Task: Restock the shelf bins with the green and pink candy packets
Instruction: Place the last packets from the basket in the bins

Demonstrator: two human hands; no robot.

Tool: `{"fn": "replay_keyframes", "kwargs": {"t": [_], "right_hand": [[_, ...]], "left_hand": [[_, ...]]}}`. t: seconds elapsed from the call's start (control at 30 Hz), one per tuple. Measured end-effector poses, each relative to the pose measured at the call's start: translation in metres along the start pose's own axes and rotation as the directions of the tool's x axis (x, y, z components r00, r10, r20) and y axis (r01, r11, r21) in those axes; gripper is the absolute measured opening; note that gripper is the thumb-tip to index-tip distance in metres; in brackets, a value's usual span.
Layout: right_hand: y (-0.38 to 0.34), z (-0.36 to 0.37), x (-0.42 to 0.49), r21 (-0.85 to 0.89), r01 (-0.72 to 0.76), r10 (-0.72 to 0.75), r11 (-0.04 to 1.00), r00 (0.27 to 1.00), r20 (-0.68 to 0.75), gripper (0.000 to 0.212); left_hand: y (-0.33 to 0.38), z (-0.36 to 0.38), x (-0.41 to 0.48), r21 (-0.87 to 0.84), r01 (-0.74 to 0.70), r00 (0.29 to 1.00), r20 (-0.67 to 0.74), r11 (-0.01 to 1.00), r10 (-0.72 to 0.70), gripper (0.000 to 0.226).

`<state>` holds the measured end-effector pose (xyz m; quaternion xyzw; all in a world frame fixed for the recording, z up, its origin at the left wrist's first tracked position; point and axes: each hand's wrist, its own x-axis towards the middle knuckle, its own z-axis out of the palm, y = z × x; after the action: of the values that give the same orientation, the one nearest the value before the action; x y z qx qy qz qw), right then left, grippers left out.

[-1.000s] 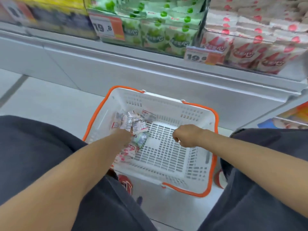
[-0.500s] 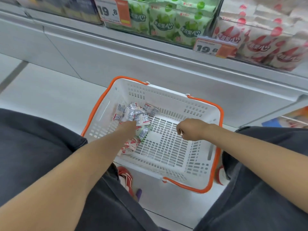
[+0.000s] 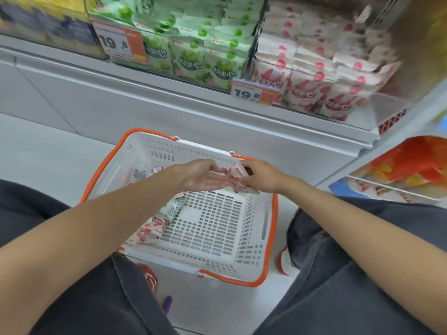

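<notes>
Right hand [image 3: 262, 177] grip: fingers curled round a small bunch of pink packets [image 3: 238, 176], clenched on them above the far right part of the basket (count unreadable; the fingers cover most of the bunch).
Left hand [image 3: 200, 176]: palm up, fingers straight and relaxed, holding nothing. Its fingertips reach the bunch, but whether they touch it cannot be told.
Basket [image 3: 193, 151]: white with orange handles, on the floor between the person's knees. Its near left corner is hidden under the left forearm.
Pink pile [image 3: 150, 232]: several packets lying against the basket's left side.
Green packet [image 3: 175, 207]: one, just beyond the pink pile, its upper end hidden under the forearm.
Far-left packets [image 3: 145, 173]: partly behind the forearm, colours hard to make out.
Green bin [image 3: 198, 52]: on the shelf above the basket, well stocked, its top cut off by the frame.
Pink bin [image 3: 326, 76]: just right of the green bin, well stocked, its right end blurred.
Price tags [image 3: 120, 44]: one on each bin front, "19.8" legible.
</notes>
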<state>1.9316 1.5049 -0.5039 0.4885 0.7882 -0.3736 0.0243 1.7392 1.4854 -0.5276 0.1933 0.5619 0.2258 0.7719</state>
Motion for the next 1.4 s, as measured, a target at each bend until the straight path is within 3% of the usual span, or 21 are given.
{"fn": "replay_keyframes", "kwargs": {"t": [0.03, 0.07, 0.1, 0.13, 0.2, 0.27, 0.4, 0.47, 0.53, 0.6, 0.67, 0.73, 0.77, 0.83, 0.93, 1.07, 1.17, 1.3, 1.4], "right_hand": [[0.003, -0.008, -0.005, 0.049, -0.025, 0.025, 0.999, 1.000, -0.002, 0.018], [0.006, -0.016, -0.009, 0.120, -0.050, 0.050, 0.992, 0.999, 0.005, 0.021], [0.008, -0.023, -0.015, 0.193, -0.066, 0.066, 0.979, 0.998, 0.005, 0.020], [0.010, -0.029, -0.020, 0.248, -0.079, 0.079, 0.966, 0.997, 0.009, 0.017], [0.015, -0.040, -0.030, 0.324, -0.096, 0.099, 0.941, 0.995, 0.009, 0.014], [0.021, -0.051, -0.038, 0.368, -0.088, 0.095, 0.926, 0.995, -0.002, 0.017], [0.026, -0.072, -0.052, 0.308, -0.068, 0.091, 0.949, 0.994, -0.061, 0.017], [0.025, -0.098, -0.063, 0.204, -0.052, 0.083, 0.978, 0.986, -0.146, 0.012], [0.019, -0.132, -0.075, 0.108, -0.013, 0.042, 0.994, 0.962, -0.268, 0.011], [0.013, -0.182, -0.095, -0.010, -0.012, 0.006, 1.000, 0.901, -0.433, 0.018], [0.004, -0.236, -0.119, -0.133, -0.020, -0.061, 0.991, 0.817, -0.573, 0.024], [-0.002, -0.281, -0.135, -0.281, -0.050, -0.141, 0.958, 0.773, -0.618, 0.019], [-0.003, -0.298, -0.139, -0.360, -0.107, -0.148, 0.927, 0.777, -0.612, 0.014], [0.001, -0.320, -0.139, -0.495, -0.219, -0.120, 0.841, 0.816, -0.565, 0.008], [0.017, -0.336, -0.124, -0.620, -0.328, -0.030, 0.712, 0.869, -0.495, 0.018], [0.041, -0.344, -0.096, -0.686, -0.380, 0.051, 0.620, 0.892, -0.448, 0.025], [0.051, -0.338, -0.080, -0.680, -0.386, 0.088, 0.623, 0.899, -0.430, 0.003], [0.068, -0.331, -0.070, -0.672, -0.392, 0.082, 0.628, 0.892, -0.444, 0.030], [0.071, -0.337, -0.070, -0.679, -0.390, 0.070, 0.622, 0.891, -0.448, 0.019]], "left_hand": [[-0.001, 0.000, 0.004, 0.189, -0.063, 0.996, -0.047, 0.980, 0.074, 0.038], [0.000, 0.000, 0.006, 0.433, -0.140, 0.981, -0.063, 0.891, 0.184, 0.048], [0.000, 0.002, 0.006, 0.623, -0.224, 0.957, -0.004, 0.749, 0.289, 0.058], [0.000, 0.007, 0.007, 0.706, -0.321, 0.929, 0.105, 0.632, 0.355, 0.059], [0.001, 0.020, 0.010, 0.684, -0.459, 0.875, 0.235, 0.567, 0.424, 0.032], [0.006, 0.036, 0.006, 0.616, -0.511, 0.841, 0.216, 0.599, 0.496, 0.010], [0.018, 0.060, 0.003, 0.624, -0.541, 0.797, 0.164, 0.565, 0.582, 0.012], [0.035, 0.079, 0.001, 0.665, -0.586, 0.744, 0.214, 0.463, 0.633, 0.015], [0.060, 0.096, -0.006, 0.697, -0.655, 0.608, 0.258, 0.291, 0.751, 0.023], [0.093, 0.118, -0.021, 0.733, -0.674, 0.411, 0.275, 0.087, 0.869, 0.031], [0.128, 0.140, -0.035, 0.787, -0.604, 0.218, 0.312, -0.123, 0.925, 0.034], [0.160, 0.155, -0.039, 0.833, -0.466, 0.116, 0.392, -0.298, 0.913, 0.037], [0.173, 0.161, -0.038, 0.849, -0.392, 0.128, 0.431, -0.353, 0.893, 0.038], [0.192, 0.171, -0.028, 0.866, -0.282, 0.219, 0.477, -0.413, 0.851, 0.038], [0.205, 0.186, -0.015, 0.868, -0.253, 0.340, 0.493, -0.427, 0.801, 0.040], [0.211, 0.191, -0.001, 0.875, -0.209, 0.436, 0.484, -0.437, 0.759, 0.042], [0.211, 0.182, 0.011, 0.872, -0.240, 0.424, 0.490, -0.427, 0.762, 0.042], [0.205, 0.176, 0.018, 0.869, -0.248, 0.404, 0.494, -0.428, 0.770, 0.042], [0.203, 0.176, 0.019, 0.866, -0.245, 0.393, 0.499, -0.435, 0.772, 0.046]]}}
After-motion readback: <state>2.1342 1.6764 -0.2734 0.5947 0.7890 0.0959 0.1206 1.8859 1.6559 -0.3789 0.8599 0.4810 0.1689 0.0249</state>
